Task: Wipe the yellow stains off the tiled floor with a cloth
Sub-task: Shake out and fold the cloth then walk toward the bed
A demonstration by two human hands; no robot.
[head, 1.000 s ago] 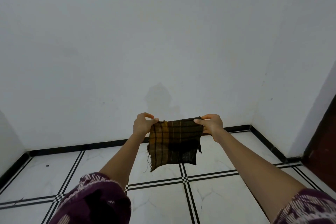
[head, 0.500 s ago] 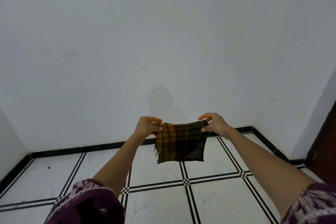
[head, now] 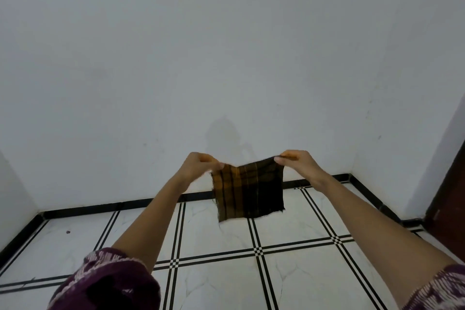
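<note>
A dark plaid cloth [head: 249,191], orange-brown on its left part and near black on its right, hangs in the air in front of the white wall. My left hand [head: 198,167] pinches its upper left corner and my right hand [head: 297,162] pinches its upper right corner, holding it spread out. Below lies the white tiled floor [head: 221,282] with black double lines. I see no yellow stain on the tiles in view.
White walls close the space ahead and on both sides, with a black skirting [head: 108,207] along the floor. A dark brown door edge [head: 450,199] stands at the right. A small dark speck [head: 68,232] lies on the far left tile.
Both hands have shifted slightly right and apart with the cloth, which now hangs a little flatter and more spread. The view has drifted a bit.
</note>
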